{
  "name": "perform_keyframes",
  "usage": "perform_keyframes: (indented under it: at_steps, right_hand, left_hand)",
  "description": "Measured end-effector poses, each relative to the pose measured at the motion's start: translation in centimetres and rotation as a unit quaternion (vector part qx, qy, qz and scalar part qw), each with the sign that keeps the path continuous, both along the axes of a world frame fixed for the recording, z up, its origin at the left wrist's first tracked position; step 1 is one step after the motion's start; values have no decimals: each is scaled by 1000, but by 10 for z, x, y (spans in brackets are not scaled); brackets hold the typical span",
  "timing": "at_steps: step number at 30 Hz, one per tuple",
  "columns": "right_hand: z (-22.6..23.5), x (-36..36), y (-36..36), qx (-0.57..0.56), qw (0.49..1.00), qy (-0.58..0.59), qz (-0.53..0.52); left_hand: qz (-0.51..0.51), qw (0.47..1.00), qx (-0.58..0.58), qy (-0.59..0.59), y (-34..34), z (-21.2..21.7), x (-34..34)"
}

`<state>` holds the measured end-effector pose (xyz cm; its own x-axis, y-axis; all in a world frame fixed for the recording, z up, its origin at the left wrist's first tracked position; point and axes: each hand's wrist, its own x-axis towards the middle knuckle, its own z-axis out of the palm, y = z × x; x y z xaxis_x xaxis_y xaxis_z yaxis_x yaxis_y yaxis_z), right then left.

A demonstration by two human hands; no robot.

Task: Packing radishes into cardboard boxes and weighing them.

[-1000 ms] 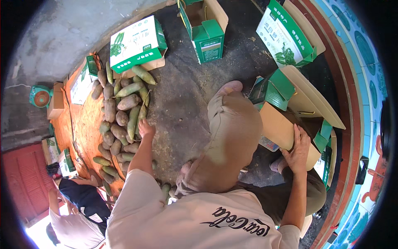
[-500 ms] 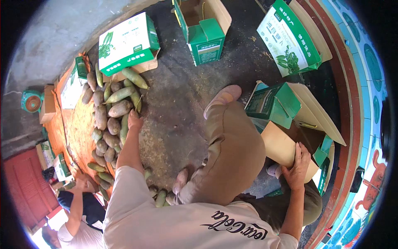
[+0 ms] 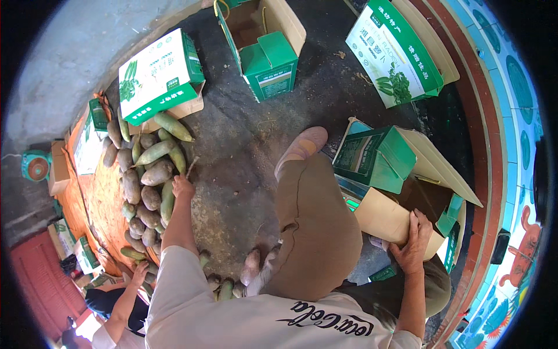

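Beside the heap of green and brownish radishes, my left hand is closed, and a thin brown stem sticks up from its fingers. Whether the stem belongs to a radish, I cannot tell. A pale green radish lies right against this hand. On my right, my right hand grips the bare brown flap of an open green carton, fingers over the edge and thumb on the outer side. What lies inside that carton is mostly hidden.
More green and white cartons stand around: one at the far left, an open one at the far middle, one at the far right. Small radishes lie near my shoe and legs. A co-worker's arm reaches in at lower left.
My left hand has drawn slightly nearer to me, and a thin stem now shows in it. My right hand stays on the carton flap. The co-worker's hand has moved toward the heap.
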<state>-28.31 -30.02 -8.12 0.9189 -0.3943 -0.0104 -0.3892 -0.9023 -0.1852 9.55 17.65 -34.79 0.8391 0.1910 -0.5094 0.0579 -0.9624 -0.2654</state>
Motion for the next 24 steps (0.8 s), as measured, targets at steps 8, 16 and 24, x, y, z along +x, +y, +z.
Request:
perform_keyframes:
  at_steps: [8,16,24]
  right_hand:
    - [1,6,1,-12,999,-33,7]
    - [9,5,1,12,1000,0,-3]
    - [17,3,5,12,1000,-5,-13]
  left_hand:
    - [-187,981,16,54,-5,-16,-47]
    - [-254,963,-61,70,-2,-8,-101]
    - [-86,918,-365,-128,-16,36,-104]
